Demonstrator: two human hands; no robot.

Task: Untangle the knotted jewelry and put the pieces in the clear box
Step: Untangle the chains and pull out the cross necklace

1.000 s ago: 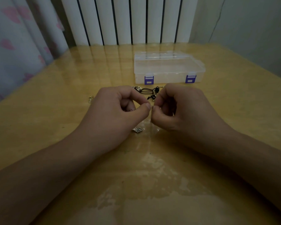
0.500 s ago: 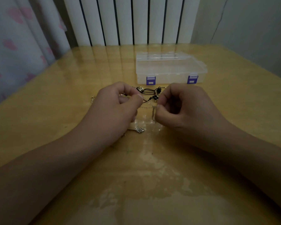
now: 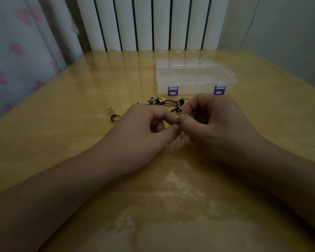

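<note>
Glossy yellow wooden surface (image 3: 62, 142). Clear plastic box with purple latches (image 3: 193, 79), lid shut, at far centre. Left hand (image 3: 144, 131) and right hand (image 3: 215, 120) meet near centre, fingers curled, thumb and forefinger tips pinching something tiny between them; too small to tell what. Knotted jewelry of black cord and silver charms (image 3: 165, 102) lies just behind the hands, near the box. Small gold-and-red ring (image 3: 115, 118) left of it.
</note>
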